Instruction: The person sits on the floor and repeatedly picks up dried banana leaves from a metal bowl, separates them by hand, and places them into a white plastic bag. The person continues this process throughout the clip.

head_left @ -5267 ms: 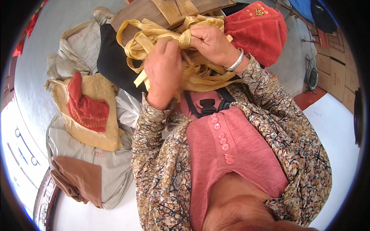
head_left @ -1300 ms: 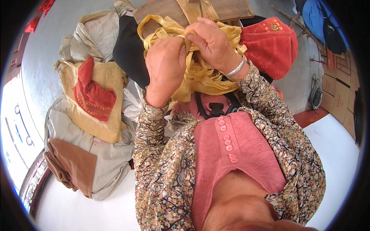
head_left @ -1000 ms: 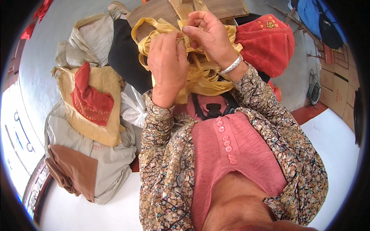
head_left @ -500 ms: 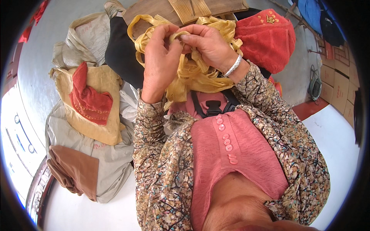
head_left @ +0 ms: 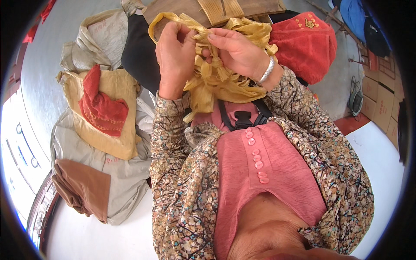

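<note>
Flat, crinkled yellow strips, like plastic ribbon or raffia, lie bunched in my lap (head_left: 208,95). My left hand (head_left: 175,60) pinches part of the yellow strip (head_left: 184,19) between thumb and fingertips, with a loop of it rising above the hand. Just to the right, my right hand (head_left: 242,52), with a silver bracelet (head_left: 268,70) at the wrist, grips the strip between thumb and forefinger. Its other fingers curl in among the strands. A knot-like bunch hangs between the hands; exactly how the strands cross there I cannot tell.
Beyond my hands lies a wooden board (head_left: 173,11). A red towel (head_left: 303,47) rests at its right. To my left are pale sacks (head_left: 102,43), a yellow sack (head_left: 117,147), a red cloth (head_left: 102,108) and a brown cloth (head_left: 84,186). Cardboard boxes (head_left: 381,102) stand at the right.
My hands have moved apart from being close together, the left one shifting slightly left. More of the yellow strip shows between them.
</note>
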A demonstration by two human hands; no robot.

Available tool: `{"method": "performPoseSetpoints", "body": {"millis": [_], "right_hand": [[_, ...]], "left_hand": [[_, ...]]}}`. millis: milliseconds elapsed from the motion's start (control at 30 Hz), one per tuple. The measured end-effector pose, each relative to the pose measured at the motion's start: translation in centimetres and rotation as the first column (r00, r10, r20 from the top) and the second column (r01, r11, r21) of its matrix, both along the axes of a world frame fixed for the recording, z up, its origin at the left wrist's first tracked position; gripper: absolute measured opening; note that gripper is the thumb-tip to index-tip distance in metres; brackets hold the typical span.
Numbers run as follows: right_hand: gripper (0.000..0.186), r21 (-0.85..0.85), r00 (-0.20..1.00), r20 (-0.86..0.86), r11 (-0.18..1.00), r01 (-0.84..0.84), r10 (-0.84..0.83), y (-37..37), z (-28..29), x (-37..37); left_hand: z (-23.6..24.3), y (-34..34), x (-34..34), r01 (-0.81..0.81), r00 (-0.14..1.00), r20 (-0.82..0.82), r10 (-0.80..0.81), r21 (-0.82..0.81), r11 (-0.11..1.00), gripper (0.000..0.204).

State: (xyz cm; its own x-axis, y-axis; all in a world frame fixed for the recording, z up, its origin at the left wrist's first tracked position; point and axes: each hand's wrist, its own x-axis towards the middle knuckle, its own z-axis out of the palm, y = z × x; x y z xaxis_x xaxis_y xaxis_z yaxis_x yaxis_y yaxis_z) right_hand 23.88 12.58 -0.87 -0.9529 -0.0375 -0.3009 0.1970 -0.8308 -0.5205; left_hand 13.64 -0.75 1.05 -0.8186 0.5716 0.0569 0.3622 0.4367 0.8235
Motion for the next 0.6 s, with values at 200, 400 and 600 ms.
{"method": "performPoseSetpoints", "body": {"millis": [200,400,600], "right_hand": [[0.024,0.055,0.997,-0.057,0.997,0.060,-0.057,0.5,0.7,1.6],[0.013,-0.017,0.990,-0.085,0.993,0.113,-0.114,0.1,0.0,0.9],[0.012,0.195,0.992,-0.077,0.974,0.115,-0.101,0.5,1.5,0.4]], "left_hand": [[0.4,-0.9,1.3,0.171,0.985,-0.040,-0.167,0.212,0.962,0.017],[2.6,-1.4,1.6,0.236,0.938,0.203,-0.282,0.223,0.946,0.018],[2.0,-1.8,1.0,0.164,0.778,0.526,-0.343,0.357,0.920,0.008]]}}
